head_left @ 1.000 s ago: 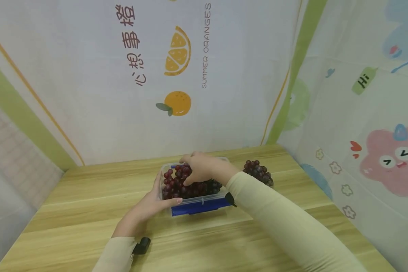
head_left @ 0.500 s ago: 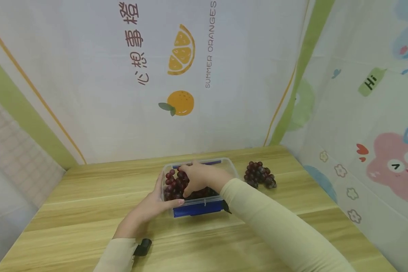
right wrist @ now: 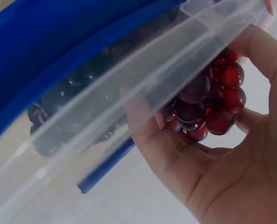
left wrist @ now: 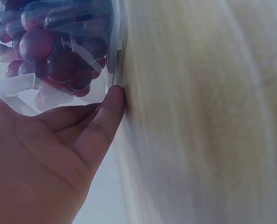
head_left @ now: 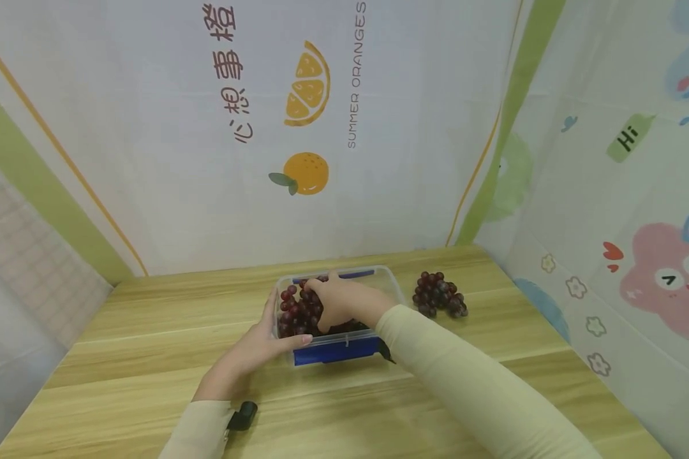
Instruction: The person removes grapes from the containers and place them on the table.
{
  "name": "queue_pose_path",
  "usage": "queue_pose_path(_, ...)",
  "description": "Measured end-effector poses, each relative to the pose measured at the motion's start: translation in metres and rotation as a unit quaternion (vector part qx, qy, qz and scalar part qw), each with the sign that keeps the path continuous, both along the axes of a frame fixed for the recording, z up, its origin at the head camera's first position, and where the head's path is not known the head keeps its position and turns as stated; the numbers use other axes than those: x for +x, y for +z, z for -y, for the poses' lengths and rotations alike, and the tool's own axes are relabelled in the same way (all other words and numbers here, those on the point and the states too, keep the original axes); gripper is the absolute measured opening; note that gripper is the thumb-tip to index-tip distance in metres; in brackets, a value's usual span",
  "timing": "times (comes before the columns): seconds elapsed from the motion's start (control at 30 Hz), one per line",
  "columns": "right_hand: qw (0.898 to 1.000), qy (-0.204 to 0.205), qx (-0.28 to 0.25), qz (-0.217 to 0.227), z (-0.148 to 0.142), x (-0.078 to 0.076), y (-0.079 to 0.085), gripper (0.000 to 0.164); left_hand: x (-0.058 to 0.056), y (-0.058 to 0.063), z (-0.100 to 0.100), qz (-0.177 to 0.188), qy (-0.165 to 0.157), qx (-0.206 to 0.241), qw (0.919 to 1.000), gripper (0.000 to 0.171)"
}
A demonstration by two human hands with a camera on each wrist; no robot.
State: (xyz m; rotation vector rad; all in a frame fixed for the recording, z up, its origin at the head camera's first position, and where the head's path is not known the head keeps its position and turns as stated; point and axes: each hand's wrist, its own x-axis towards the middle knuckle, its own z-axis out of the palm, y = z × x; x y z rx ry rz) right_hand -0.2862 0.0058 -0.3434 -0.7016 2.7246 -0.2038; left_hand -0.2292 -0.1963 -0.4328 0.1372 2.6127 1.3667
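Note:
A clear plastic food container with blue clips stands on the table, lid off, dark red grapes piled in its left part. My left hand grips its left end, thumb along the front rim and fingers on the side. In the left wrist view those fingertips press at the container's edge. My right hand reaches in from above. Its thumb and fingers curl round a bunch of grapes in the right wrist view. Darker grapes show through the wall there.
Another bunch of grapes lies on the wooden table right of the container. A blue clip hangs down at the container's front. Printed cloth hangs behind the table and along both sides.
My right hand has moved slightly inside the container, keeping among the grapes. My left hand stays at the container's left end. The head view has shifted a little.

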Motion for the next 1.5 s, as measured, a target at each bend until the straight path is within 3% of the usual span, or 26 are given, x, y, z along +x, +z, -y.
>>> queue_pose_path(0.43,1.0,0.002,-0.006,-0.002,-0.002,-0.002,-0.01,0.092,0.003,0.005,-0.001,-0.016,-0.007,-0.002,0.9998,0.135)
queue_pose_path(0.53,1.0,0.002,-0.014,-0.002,-0.003,-0.002,-0.011,0.092,0.005,0.007,-0.003,-0.022,-0.007,-0.023,0.9995,0.136)
queue_pose_path(0.8,1.0,0.019,-0.015,-0.012,-0.004,-0.003,-0.013,0.088,0.007,0.006,-0.015,-0.051,0.033,-0.088,0.9943,0.142)
queue_pose_path(1.0,0.999,0.02,-0.023,-0.011,-0.005,-0.004,-0.013,0.09,0.005,-0.001,-0.018,-0.073,0.063,-0.067,0.9931,0.14)
queue_pose_path(1.13,0.999,0.025,-0.016,-0.015,-0.006,-0.004,-0.013,0.094,0.005,-0.002,-0.019,-0.08,0.076,-0.076,0.991,0.139)
queue_pose_path(1.5,0.999,0.03,-0.01,-0.014,-0.008,-0.002,-0.013,0.094,0.01,0.007,-0.029,-0.083,0.072,-0.135,0.9847,0.145)
